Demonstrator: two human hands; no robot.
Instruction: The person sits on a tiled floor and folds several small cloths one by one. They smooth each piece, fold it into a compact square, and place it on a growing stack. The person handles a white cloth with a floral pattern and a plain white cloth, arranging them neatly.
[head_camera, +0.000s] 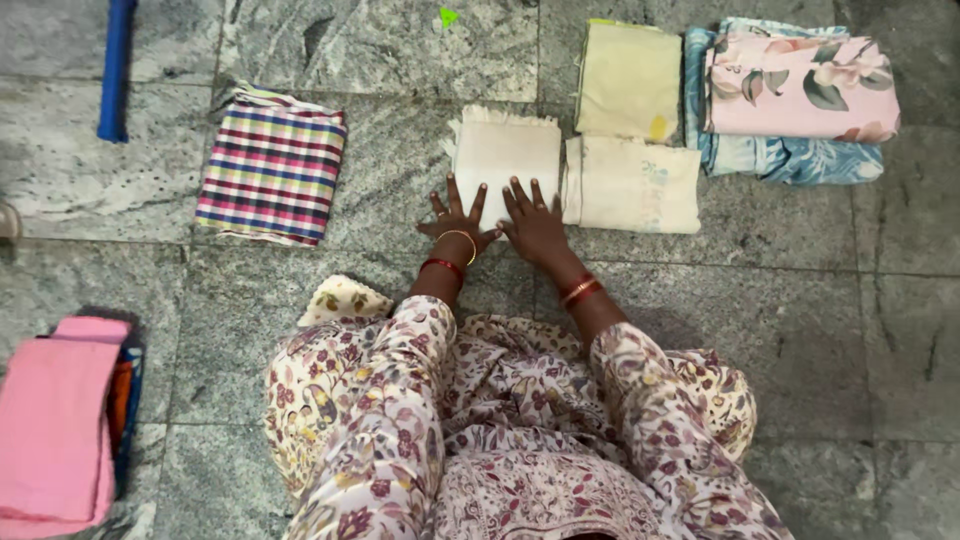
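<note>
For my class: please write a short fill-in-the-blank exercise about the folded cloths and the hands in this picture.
1. Both hands, left hand and right hand, press flat on the folded ____ cloth.
2. The checked cloth lies to the ____ of that cloth.
3. The pink floral cloth lies on top of a ____ floral cloth.

Missing words: white; left; blue

Grey speckled stone floor (790, 330), large slabs, thin dark joints; blue bar (116, 70) lying at upper left; soft even light.
</note>
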